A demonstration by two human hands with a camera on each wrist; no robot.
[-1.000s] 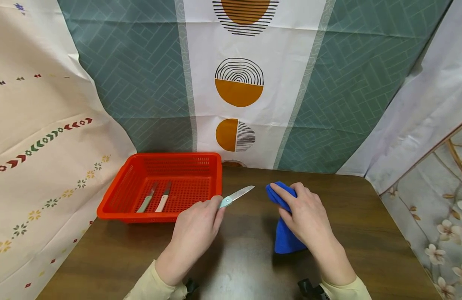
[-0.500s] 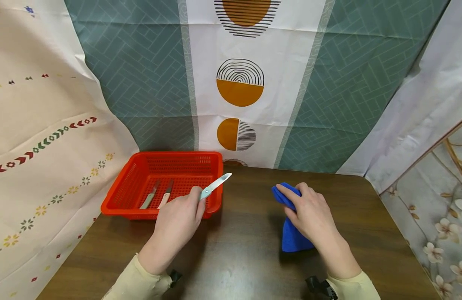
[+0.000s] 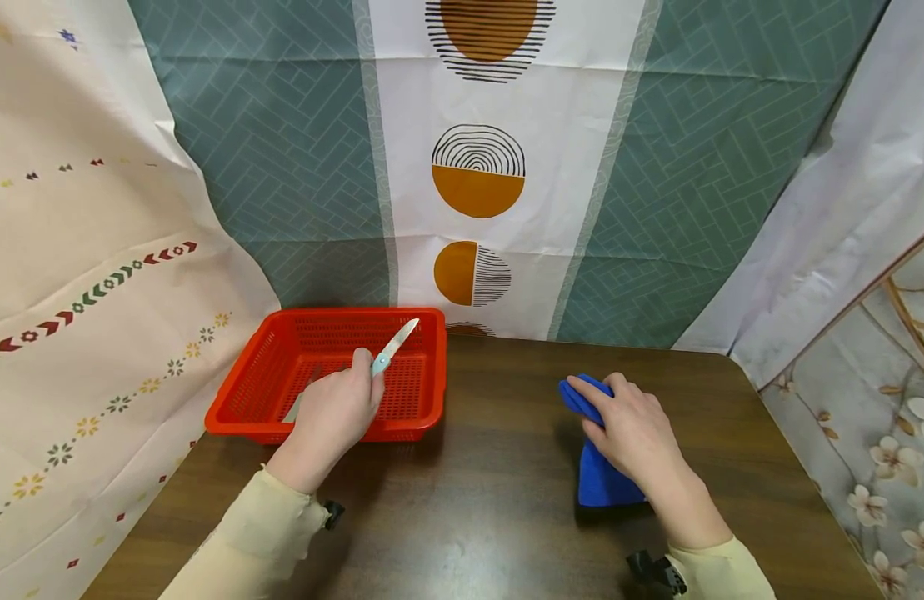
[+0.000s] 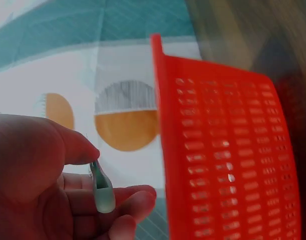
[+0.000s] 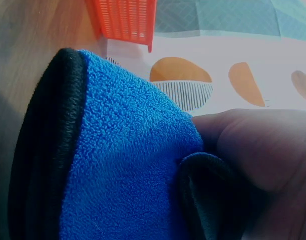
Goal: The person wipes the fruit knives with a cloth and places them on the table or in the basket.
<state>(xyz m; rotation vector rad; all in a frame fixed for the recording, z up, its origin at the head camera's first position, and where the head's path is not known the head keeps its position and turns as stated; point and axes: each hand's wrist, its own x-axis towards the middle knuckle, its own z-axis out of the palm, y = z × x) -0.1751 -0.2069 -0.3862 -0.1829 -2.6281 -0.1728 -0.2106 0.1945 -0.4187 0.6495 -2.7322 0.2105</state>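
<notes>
My left hand (image 3: 332, 415) holds a small knife (image 3: 392, 347) with a pale mint handle, its blade tilted up and to the right over the red plastic basket (image 3: 436, 398). In the left wrist view the thumb pinches the knife handle (image 4: 103, 192) against the fingers, beside the basket wall (image 4: 223, 150). To the right, above the table, my right hand (image 3: 632, 427) grips a folded blue cloth (image 3: 602, 479), which hangs below the fingers. Close up in the right wrist view, the towelling cloth (image 5: 127, 135) shows a dark edge. Inside the basket a green knife handle (image 3: 292, 410) is partly hidden behind my left hand.
The basket stands at the back left of the brown wooden table (image 3: 462, 483). Behind the table hangs a patterned curtain (image 3: 480, 275). A cream printed cloth (image 3: 117, 350) borders the left side, and a floral cloth (image 3: 874, 450) the right.
My left hand has carried the knife leftward, from beside the basket to over it, covering much of the knives inside. The right hand has drifted slightly right with the blue cloth.
</notes>
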